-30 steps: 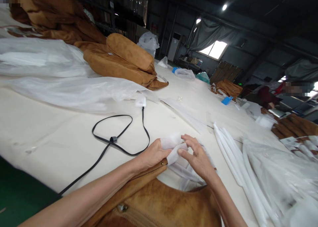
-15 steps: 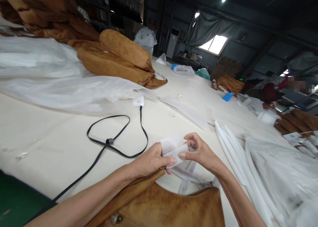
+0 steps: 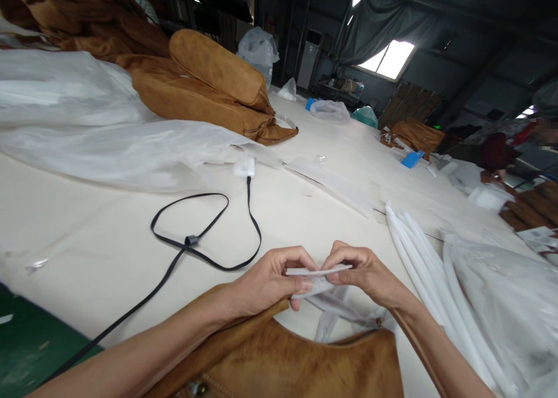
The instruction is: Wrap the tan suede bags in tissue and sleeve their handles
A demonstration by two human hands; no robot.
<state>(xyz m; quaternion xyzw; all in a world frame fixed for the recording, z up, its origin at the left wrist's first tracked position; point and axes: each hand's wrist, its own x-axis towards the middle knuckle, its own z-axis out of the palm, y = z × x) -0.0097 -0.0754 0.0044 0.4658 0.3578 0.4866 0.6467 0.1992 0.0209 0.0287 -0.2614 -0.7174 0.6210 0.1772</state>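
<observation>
My left hand (image 3: 276, 273) pinches a thin, translucent white wrapping sheet (image 3: 320, 284) between thumb and fingers. From the other side my right hand (image 3: 360, 267) grips the same sheet, its fingertips close to those of the left. The sheet looks folded, with one edge turned toward me. Below both hands lies a brown leather bag (image 3: 270, 357), whose upper left part rises to my left hand and forearm. White wrapped strips (image 3: 333, 311) run behind the bag's curved opening.
A black strap (image 3: 159, 287) loops across the white table (image 3: 108, 235) to a white plug-like piece (image 3: 250, 167). Brown bags (image 3: 218, 72) and plastic sheeting (image 3: 131, 154) lie back left. White rolls (image 3: 427, 270) and plastic bags (image 3: 497, 293) lie right. A person (image 3: 499, 154) stands far right.
My right fingers have come closer to my left hand and closed on the sheet. The sheet has tilted so its edge faces me. My view has shifted slightly.
</observation>
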